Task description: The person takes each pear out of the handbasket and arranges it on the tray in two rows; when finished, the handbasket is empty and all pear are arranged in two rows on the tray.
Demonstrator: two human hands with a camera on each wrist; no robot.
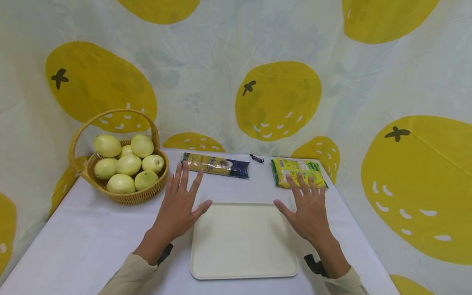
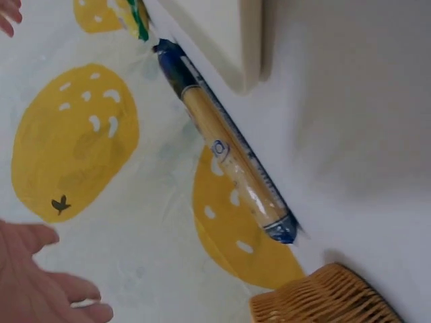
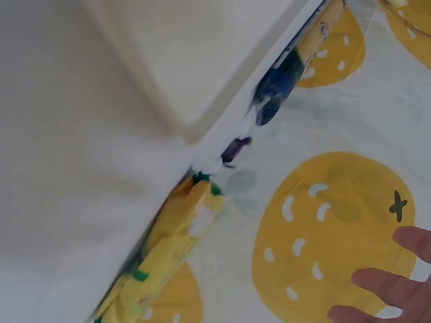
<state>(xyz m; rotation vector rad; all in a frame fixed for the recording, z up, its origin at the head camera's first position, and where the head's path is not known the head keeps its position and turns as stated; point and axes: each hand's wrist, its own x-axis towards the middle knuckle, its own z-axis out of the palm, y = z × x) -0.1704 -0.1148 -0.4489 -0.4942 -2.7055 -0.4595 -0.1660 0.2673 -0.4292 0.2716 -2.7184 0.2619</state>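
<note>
Both hands hover over the table with fingers spread, holding nothing. In the head view my left hand is by the left side of a cream rectangular tray; its fingertips overlap the near edge of a long pack of spaghetti. Above the tray's right side is my right hand, its fingertips in front of a yellow and green packet. The left wrist view shows part of the left hand and the spaghetti pack. Fingers of the right hand show at the right wrist view's edge.
A wicker basket of pale yellow-green round fruit stands at the back left, its tall handle arching up. A small dark wrapped candy lies between the two packs. Fruit-printed cloth hangs behind the white-covered table.
</note>
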